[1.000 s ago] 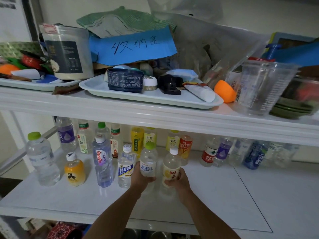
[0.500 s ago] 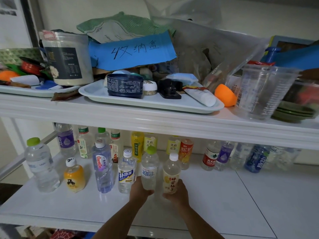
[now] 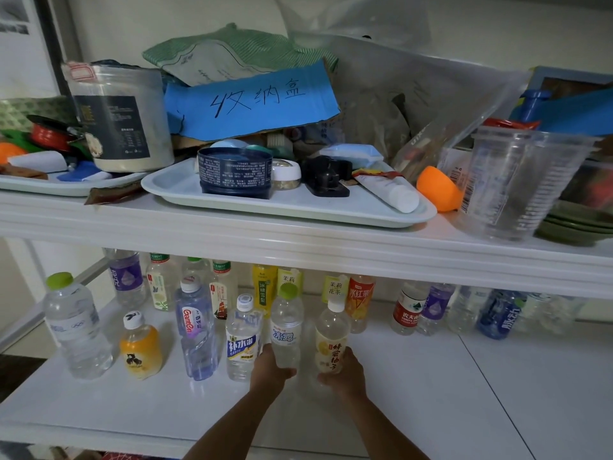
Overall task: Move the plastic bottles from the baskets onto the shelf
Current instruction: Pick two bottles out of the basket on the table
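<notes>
Hands are sitting side by side at the lower shelf [image 3: 431, 393]. My left hand [image 3: 272, 366] is curling its fingers round the base of the green-capped clear bottle [image 3: 287, 327], and my right hand [image 3: 343, 373] is gripping the white-capped yellow-label bottle [image 3: 331, 343] just to its right. Both bottles are standing upright in the near row, right of the blue-label bottle [image 3: 242, 346].

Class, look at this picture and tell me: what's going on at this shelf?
A person holds two upright plastic bottles at the lower shelf, one per hand. The left hand grips the green-capped clear bottle; the right hand grips the white-capped yellowish bottle. Both are at the right end of the front row of bottles, with a back row lined up behind.
</notes>
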